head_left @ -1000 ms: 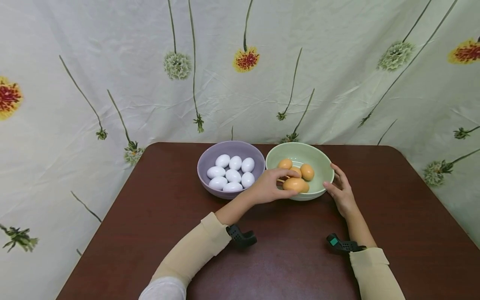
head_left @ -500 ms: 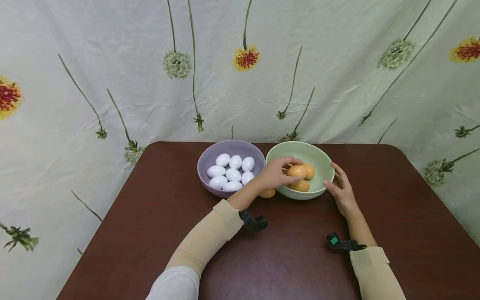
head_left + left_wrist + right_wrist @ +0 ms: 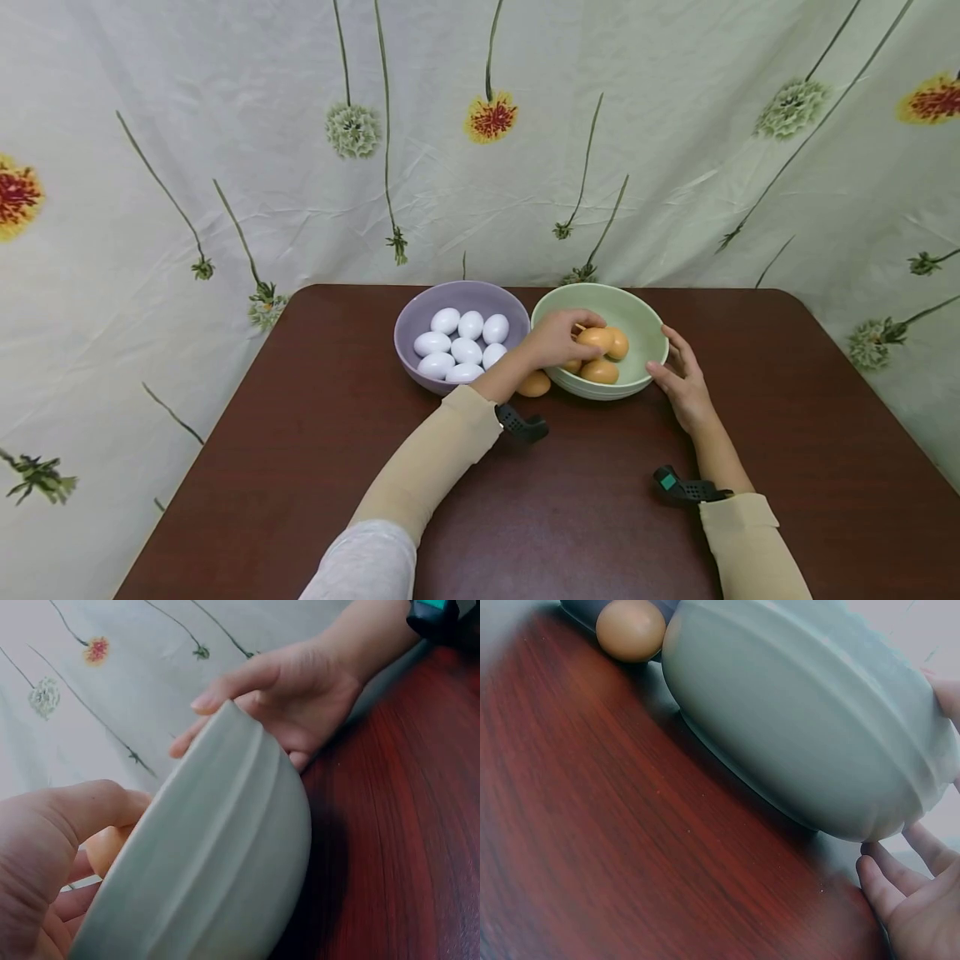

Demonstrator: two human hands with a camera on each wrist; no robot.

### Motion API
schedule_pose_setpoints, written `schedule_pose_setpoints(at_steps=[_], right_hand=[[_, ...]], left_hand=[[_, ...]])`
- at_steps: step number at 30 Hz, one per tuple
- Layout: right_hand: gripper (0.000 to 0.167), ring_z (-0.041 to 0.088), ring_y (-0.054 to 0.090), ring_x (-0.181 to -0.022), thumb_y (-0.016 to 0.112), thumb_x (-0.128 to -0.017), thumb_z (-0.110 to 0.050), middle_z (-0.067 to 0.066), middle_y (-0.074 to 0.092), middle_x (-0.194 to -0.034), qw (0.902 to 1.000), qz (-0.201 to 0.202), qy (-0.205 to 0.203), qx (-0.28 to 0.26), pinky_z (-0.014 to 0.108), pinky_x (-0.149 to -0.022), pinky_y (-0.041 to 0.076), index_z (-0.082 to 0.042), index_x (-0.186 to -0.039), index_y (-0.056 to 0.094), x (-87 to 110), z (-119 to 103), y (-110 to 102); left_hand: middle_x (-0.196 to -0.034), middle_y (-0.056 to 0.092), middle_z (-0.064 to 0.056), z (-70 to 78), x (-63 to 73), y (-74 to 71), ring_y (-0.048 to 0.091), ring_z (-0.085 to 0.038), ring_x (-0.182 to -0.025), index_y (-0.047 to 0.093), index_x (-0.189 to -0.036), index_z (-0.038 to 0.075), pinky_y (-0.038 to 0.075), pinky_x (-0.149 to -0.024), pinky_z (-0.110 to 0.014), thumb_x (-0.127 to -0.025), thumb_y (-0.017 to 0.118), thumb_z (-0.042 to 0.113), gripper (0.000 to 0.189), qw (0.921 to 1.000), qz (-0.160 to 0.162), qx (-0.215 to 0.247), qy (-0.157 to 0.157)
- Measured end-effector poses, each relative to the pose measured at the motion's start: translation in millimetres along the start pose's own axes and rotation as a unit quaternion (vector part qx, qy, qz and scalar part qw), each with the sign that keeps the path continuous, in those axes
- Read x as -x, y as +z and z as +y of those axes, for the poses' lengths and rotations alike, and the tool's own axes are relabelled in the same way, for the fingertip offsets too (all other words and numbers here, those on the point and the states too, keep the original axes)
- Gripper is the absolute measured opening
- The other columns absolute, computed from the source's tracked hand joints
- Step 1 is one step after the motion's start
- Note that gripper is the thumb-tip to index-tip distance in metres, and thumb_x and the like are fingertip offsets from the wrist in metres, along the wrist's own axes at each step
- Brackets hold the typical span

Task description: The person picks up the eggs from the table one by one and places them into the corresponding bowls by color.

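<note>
My left hand (image 3: pixel 553 337) reaches over the near left rim of a pale green bowl (image 3: pixel 641 321) and pinches a brown egg (image 3: pixel 595 338) inside it. Other brown eggs (image 3: pixel 600 372) lie around the held one, some partly covered by the hand. In the left wrist view the bowl wall hides most of the held egg (image 3: pixel 106 847). My right hand (image 3: pixel 682 387) holds the bowl's right side, thumb at the rim and fingers along the outer wall. One brown egg (image 3: pixel 631 630) sits outside, in the gap between the two bowls.
A purple bowl (image 3: pixel 408 333) with several white eggs (image 3: pixel 467 350) stands left of the green bowl, close against it. Both are near the far edge of the dark red-brown table (image 3: pixel 570 517). A flower-printed cloth (image 3: pixel 660 142) hangs behind.
My left hand has moved farther over the green bowl, away from me, and the egg between its fingers sits farther back. The egg between the bowls has come into view. My right hand stays.
</note>
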State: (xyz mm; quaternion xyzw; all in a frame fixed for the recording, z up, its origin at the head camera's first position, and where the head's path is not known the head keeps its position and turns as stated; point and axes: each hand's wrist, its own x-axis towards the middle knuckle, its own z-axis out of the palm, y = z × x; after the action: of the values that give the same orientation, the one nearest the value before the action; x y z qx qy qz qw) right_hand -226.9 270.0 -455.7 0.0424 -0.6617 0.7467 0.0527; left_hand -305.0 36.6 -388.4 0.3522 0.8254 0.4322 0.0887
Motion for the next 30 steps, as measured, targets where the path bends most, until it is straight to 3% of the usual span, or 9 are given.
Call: schedule_pose_setpoints(at_steps=[8, 15, 19, 24, 30], right_hand=[[0.064, 0.013, 0.051, -0.11, 0.056, -0.096, -0.002, 0.011, 0.029, -0.142, 1.0, 0.001, 0.002, -0.001, 0.017, -0.084, 0.046, -0.018, -0.153, 0.03, 0.8, 0.2, 0.2], [0.064, 0.015, 0.049, -0.113, 0.057, -0.096, -0.003, 0.01, 0.028, -0.143, 0.9999, 0.006, 0.011, 0.005, 0.017, -0.084, 0.046, -0.019, -0.152, 0.031, 1.0, -0.2, 1.0], [0.064, 0.015, 0.049, -0.112, 0.056, -0.096, -0.003, 0.009, 0.029, -0.142, 0.9999, 0.005, 0.009, 0.005, 0.017, -0.084, 0.046, -0.019, -0.152, 0.032, 1.0, -1.0, 1.4], [0.065, 0.014, 0.049, -0.112, 0.057, -0.096, -0.003, 0.009, 0.028, -0.143, 1.0, 0.003, 0.008, 0.002, 0.017, -0.084, 0.046, -0.019, -0.152, 0.031, 0.8, -1.5, 1.2], [0.064, 0.015, 0.049, -0.112, 0.056, -0.096, -0.002, 0.011, 0.028, -0.143, 1.0, 0.002, 0.005, 0.002, 0.017, -0.084, 0.046, -0.018, -0.153, 0.03, 0.3, -0.2, 0.4]], left_hand=[[-0.122, 0.067, -0.006, -2.2, -3.9, -0.6, 0.061, -0.017, -0.108, 0.066, -0.122, 0.006, 0.043, -0.088, -0.016, -0.086, 0.074, 0.018, 0.038, 0.9942, -0.043, -0.097, 0.019], [-0.122, 0.066, -0.003, -1.6, -5.9, -0.4, 0.059, -0.015, -0.111, 0.067, -0.121, 0.009, 0.04, -0.089, -0.016, -0.086, 0.073, 0.018, 0.037, 0.9883, -0.061, -0.14, 0.01], [-0.115, 0.068, -0.001, -2.1, -8.2, 0.0, 0.058, -0.013, -0.102, 0.068, -0.118, 0.01, 0.04, -0.084, -0.016, -0.083, 0.074, 0.016, 0.036, 0.9851, -0.075, -0.155, 0.006], [-0.105, 0.069, 0.0, -1.6, -11.3, 0.5, 0.055, -0.012, -0.09, 0.069, -0.116, 0.01, 0.04, -0.08, -0.018, -0.078, 0.077, 0.017, 0.039, 0.9755, -0.099, -0.196, 0.012], [-0.095, 0.067, 0.003, -2.0, -16.5, 1.9, 0.051, -0.011, -0.081, 0.07, -0.11, 0.012, 0.04, -0.074, -0.019, -0.08, 0.077, 0.019, 0.032, 0.9603, -0.125, -0.249, 0.01]])
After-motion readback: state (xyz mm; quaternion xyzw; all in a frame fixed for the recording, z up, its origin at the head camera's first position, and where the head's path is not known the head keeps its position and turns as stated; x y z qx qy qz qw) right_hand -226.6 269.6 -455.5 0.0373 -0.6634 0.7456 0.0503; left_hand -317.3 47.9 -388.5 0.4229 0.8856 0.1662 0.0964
